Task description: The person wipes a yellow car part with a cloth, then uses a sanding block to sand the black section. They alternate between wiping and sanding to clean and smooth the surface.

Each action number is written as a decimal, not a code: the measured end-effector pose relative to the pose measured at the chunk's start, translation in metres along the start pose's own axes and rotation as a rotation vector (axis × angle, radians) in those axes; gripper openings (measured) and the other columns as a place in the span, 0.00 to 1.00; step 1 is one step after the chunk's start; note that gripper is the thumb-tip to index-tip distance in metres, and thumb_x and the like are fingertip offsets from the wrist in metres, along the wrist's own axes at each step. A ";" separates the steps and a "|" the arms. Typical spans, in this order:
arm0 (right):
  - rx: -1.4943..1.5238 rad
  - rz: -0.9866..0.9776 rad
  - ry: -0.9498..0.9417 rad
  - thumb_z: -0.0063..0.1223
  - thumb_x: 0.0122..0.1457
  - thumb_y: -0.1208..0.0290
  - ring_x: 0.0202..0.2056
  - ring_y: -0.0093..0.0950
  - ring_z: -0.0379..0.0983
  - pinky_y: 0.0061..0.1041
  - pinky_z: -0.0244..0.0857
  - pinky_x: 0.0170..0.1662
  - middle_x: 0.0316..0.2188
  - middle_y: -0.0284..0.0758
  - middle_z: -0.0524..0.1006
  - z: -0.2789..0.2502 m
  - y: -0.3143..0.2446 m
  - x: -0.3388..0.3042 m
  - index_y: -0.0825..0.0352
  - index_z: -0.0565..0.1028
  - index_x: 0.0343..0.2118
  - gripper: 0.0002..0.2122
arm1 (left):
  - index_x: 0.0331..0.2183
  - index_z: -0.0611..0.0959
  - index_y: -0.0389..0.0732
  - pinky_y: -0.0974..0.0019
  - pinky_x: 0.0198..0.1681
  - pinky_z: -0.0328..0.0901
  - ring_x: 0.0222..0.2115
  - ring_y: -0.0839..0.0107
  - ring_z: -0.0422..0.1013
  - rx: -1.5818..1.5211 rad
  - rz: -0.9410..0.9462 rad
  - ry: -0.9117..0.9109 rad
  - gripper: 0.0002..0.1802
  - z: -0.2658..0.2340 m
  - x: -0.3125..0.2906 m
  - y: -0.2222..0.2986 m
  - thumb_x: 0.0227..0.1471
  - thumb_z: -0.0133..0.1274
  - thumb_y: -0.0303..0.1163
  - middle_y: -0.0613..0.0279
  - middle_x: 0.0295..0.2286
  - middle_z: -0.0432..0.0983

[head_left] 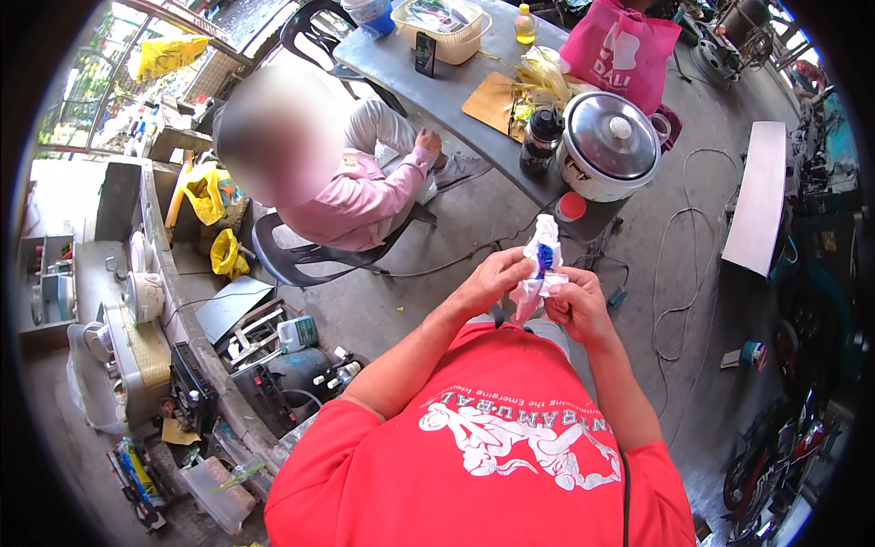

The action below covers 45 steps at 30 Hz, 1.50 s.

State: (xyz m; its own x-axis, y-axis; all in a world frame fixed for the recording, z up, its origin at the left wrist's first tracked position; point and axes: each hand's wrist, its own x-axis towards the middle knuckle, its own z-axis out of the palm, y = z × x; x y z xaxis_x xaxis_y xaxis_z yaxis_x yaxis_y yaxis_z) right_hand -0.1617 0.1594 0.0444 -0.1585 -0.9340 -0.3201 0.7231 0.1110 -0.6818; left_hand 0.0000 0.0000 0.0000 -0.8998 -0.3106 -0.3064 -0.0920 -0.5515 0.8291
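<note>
In front of my waist I hold a crumpled white plastic bag (pixel 545 235) with a blue patch on it. My left hand (pixel 499 281) pinches its left side. My right hand (pixel 580 304) grips the lower right part, its fingers curled in. The top of the bag stands up above both hands, while its lower end hangs between them with a pinkish tint. What the bag holds, if anything, I cannot make out. Just beyond it, at the table's near corner, is a small container with a red lid (pixel 571 207).
On the grey table (pixel 447 96) stand a large white pot with a metal lid (pixel 609 137), a black bottle (pixel 541 144), a wooden board (pixel 492 102) and a pink bag (pixel 612 56). A person in pink (pixel 337 205) sits left of it. Cables (pixel 679 219) lie across the floor.
</note>
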 end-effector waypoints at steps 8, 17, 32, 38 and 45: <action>-0.540 0.063 0.286 0.62 0.71 0.65 0.21 0.12 0.65 0.18 0.57 0.24 0.21 0.23 0.73 -0.016 0.018 0.008 0.67 0.79 0.34 0.11 | 0.44 0.87 0.37 0.71 0.36 0.67 0.33 0.84 0.71 0.188 -0.008 0.062 0.14 0.006 0.000 0.007 0.71 0.59 0.39 0.74 0.33 0.80; -0.504 -0.070 0.192 0.58 0.76 0.66 0.28 0.15 0.75 0.20 0.69 0.30 0.29 0.28 0.81 -0.015 0.019 0.025 0.69 0.79 0.39 0.11 | 0.38 0.86 0.37 0.72 0.36 0.66 0.31 0.82 0.72 -0.129 -0.071 0.000 0.11 -0.009 -0.008 -0.008 0.65 0.58 0.36 0.73 0.31 0.78; -0.193 0.077 0.061 0.57 0.75 0.66 0.21 0.11 0.67 0.15 0.58 0.24 0.25 0.24 0.77 -0.009 0.014 0.032 0.64 0.79 0.37 0.09 | 0.35 0.82 0.43 0.77 0.29 0.62 0.27 0.87 0.69 -0.010 -0.046 -0.065 0.14 -0.006 -0.011 0.018 0.72 0.59 0.41 0.77 0.27 0.74; 0.111 0.005 0.067 0.55 0.75 0.69 0.16 0.10 0.59 0.15 0.49 0.17 0.22 0.21 0.71 0.001 0.008 0.031 0.62 0.75 0.35 0.08 | 0.32 0.81 0.44 0.76 0.30 0.64 0.27 0.87 0.69 -0.384 0.057 0.003 0.11 0.013 -0.004 0.016 0.70 0.59 0.36 0.76 0.29 0.77; 0.187 -0.011 0.210 0.56 0.75 0.67 0.16 0.13 0.57 0.18 0.49 0.18 0.22 0.22 0.67 -0.021 0.035 0.052 0.62 0.74 0.34 0.10 | 0.38 0.83 0.42 0.72 0.35 0.73 0.30 0.81 0.78 -0.432 0.018 0.071 0.12 -0.008 0.017 -0.011 0.71 0.58 0.40 0.70 0.32 0.83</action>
State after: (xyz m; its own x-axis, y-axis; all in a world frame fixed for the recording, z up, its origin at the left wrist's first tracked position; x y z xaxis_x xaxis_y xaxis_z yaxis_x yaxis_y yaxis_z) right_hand -0.1583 0.1220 -0.0099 -0.2890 -0.8416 -0.4563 0.8288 0.0186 -0.5593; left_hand -0.0107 -0.0055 -0.0179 -0.8667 -0.3674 -0.3373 0.1240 -0.8138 0.5678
